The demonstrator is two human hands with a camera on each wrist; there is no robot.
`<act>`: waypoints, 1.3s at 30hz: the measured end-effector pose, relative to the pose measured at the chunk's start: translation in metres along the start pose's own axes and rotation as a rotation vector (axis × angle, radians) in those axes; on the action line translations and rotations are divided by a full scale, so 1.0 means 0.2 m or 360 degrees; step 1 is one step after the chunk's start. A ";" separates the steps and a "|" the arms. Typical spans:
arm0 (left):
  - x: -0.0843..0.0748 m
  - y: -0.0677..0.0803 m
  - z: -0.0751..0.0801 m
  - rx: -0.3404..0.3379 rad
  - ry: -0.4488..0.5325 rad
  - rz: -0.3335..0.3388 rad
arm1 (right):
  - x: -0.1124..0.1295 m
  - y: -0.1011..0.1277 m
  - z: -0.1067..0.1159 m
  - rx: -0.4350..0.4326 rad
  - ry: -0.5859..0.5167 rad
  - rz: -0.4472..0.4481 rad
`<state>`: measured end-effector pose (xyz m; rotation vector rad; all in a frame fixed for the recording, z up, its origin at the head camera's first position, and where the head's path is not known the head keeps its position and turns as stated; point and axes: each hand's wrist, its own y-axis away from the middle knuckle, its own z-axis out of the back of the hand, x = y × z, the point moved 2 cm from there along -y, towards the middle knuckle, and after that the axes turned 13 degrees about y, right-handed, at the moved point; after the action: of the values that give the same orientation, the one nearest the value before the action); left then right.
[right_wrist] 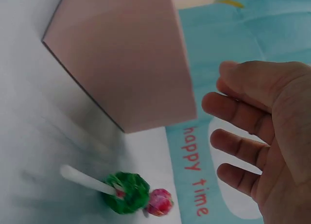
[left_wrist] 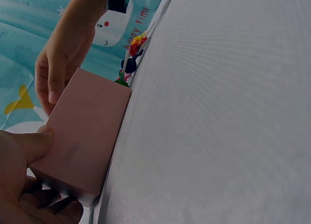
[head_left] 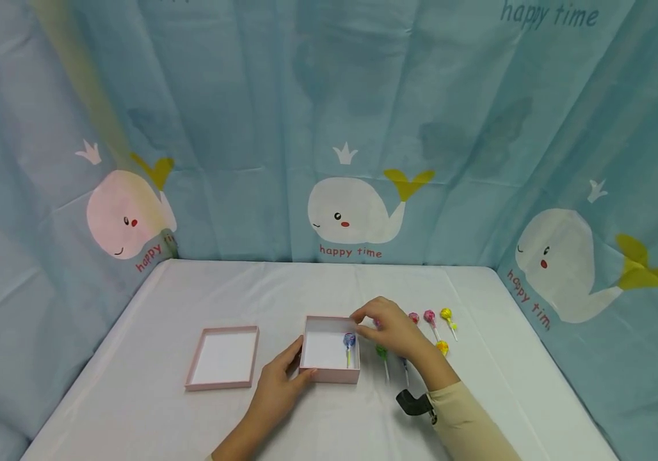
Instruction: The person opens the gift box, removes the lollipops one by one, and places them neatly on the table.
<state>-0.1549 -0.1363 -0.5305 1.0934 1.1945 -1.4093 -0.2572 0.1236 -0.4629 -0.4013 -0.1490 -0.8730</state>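
A shallow pink box (head_left: 329, 376) with a white inside stands on the table, its top uncovered. Inside, by the right wall, lies a blue lollipop (head_left: 349, 340). My left hand (head_left: 276, 388) grips the box at its near left corner, thumb on the front and fingers along the left side. Over the box's right edge hovers my right hand (head_left: 389, 326), its fingers loosely bent and nothing held, as the right wrist view shows. Just right of the box lies a green lollipop (right_wrist: 126, 192), with a pink lollipop (right_wrist: 159, 202) beyond it.
A pink-rimmed lid (head_left: 222, 386) lies left of the box, white inside up. More lollipops are spread to the right, among them a pink one (head_left: 429, 315), a yellow one (head_left: 447, 314) and an orange-yellow one (head_left: 442, 347). Whale-print curtains (head_left: 237, 192) surround the white table (head_left: 150, 358).
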 end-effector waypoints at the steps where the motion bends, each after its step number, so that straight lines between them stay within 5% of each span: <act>1: 0.00 0.00 0.00 0.0003 -0.0002 0.0000 | 0.00 -0.01 -0.01 0.0011 0.0015 0.0014; 9: -0.01 0.00 0.00 0.0014 0.0008 -0.0007 | 0.04 -0.04 -0.07 0.0177 0.0124 0.0037; 18: -0.01 0.00 0.00 0.0020 0.0028 -0.0006 | 0.08 -0.07 -0.10 0.0205 0.0349 0.0179; 30: -0.01 0.00 0.00 0.0044 -0.0003 -0.0025 | 0.10 -0.08 -0.13 0.0253 0.0146 0.0178; 39: -0.02 0.01 0.00 0.0038 -0.0016 -0.0022 | 0.10 -0.10 -0.15 0.0177 0.0250 0.0150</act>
<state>-0.1516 -0.1360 -0.5270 1.0951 1.1829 -1.4414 -0.2603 0.0859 -0.4786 -0.2326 -0.0330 -0.7961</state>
